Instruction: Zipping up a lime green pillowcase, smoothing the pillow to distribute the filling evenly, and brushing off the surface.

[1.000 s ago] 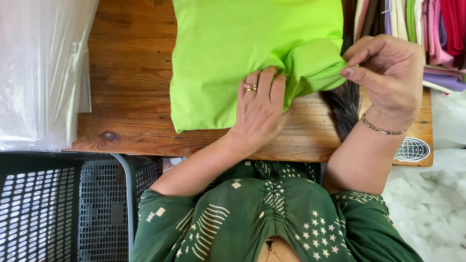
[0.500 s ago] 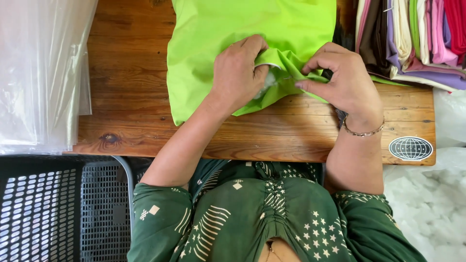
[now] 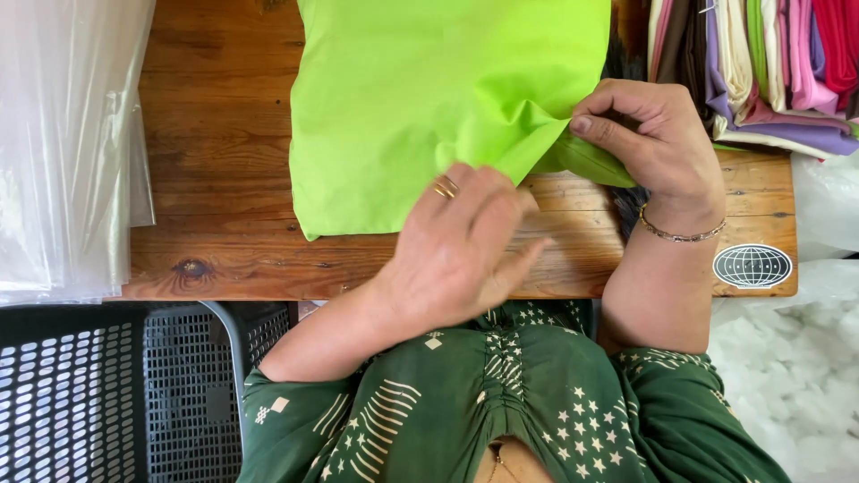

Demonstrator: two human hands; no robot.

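Open wood: bare tabletop [image 3: 219, 134] lies between the lime-green fabric [image 3: 429, 98] and the clear plastic sheets [image 3: 63, 143] on the left.
Front edge: a bare strip runs below the fabric, partly covered by the left hand [image 3: 461, 246].
Right side: stacked coloured cloths [image 3: 761, 67] crowd the far corner; the right hand [image 3: 653, 139] pinches the fabric's corner.
Below the edge: a black mesh basket [image 3: 98, 394].

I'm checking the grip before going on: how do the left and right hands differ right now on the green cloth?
The right hand pinches a gathered fold at the lime-green cloth's lower right corner; the left hand grips nothing, fingers flat near its lower edge. The right hand wears a wrist bracelet; the left hand wears finger rings. Both sit over the wooden table.
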